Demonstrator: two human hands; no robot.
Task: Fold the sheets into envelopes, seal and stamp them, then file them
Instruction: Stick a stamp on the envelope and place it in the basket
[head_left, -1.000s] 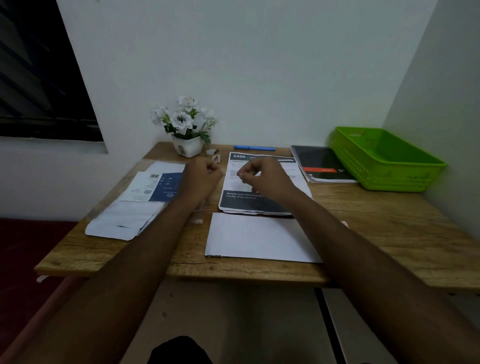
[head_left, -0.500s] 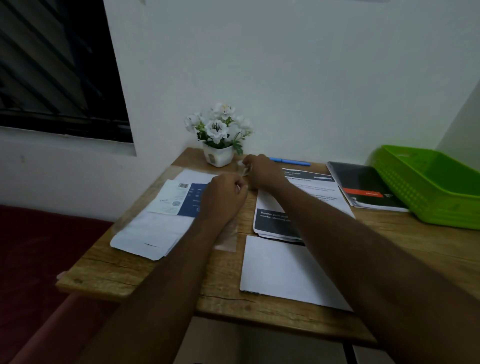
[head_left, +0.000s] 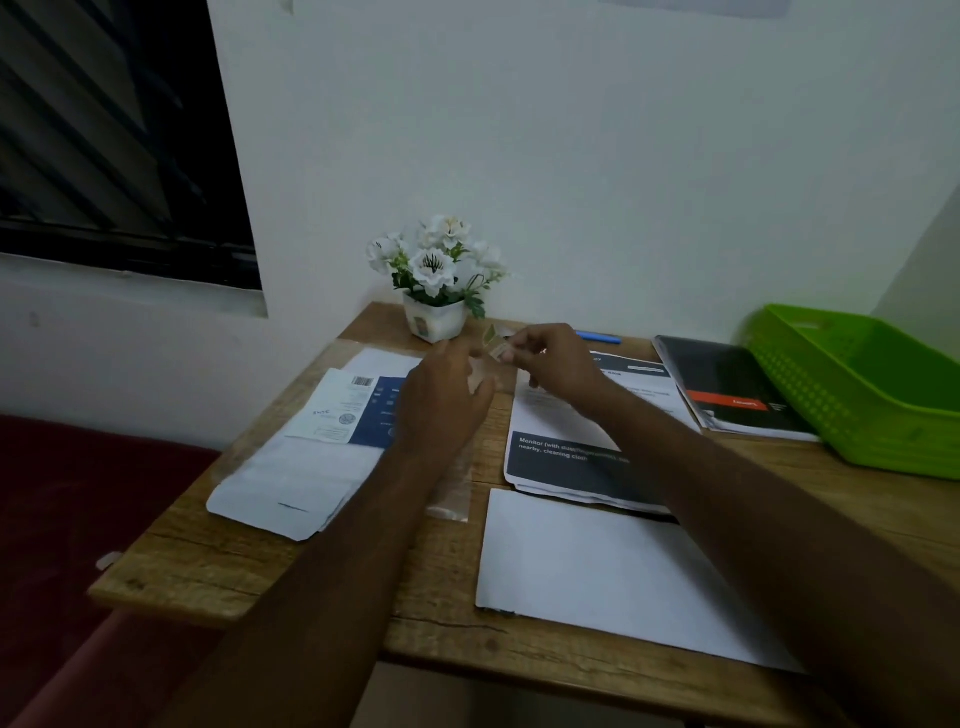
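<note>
The right hand (head_left: 556, 364) is raised over the back of the desk (head_left: 249, 577), its grip pinching a small yellowish stamp (head_left: 496, 343) between thumb and fingertips, just in front of the white flower pot (head_left: 436, 322). The left hand (head_left: 441, 400) hovers beside it, fingers reaching toward the stamp. Whether its grip holds the clear plastic sleeve (head_left: 452, 488) lying under it cannot be told. A blank white sheet (head_left: 597, 571) lies at the near edge, with printed sheets (head_left: 566, 462) just behind it. A pile of white papers (head_left: 296, 483) and a blue-and-white slip (head_left: 353, 405) lie to the left. A blue pen (head_left: 600, 338), a dark booklet (head_left: 737, 384) and a green basket (head_left: 857, 389) sit at the right.
</note>
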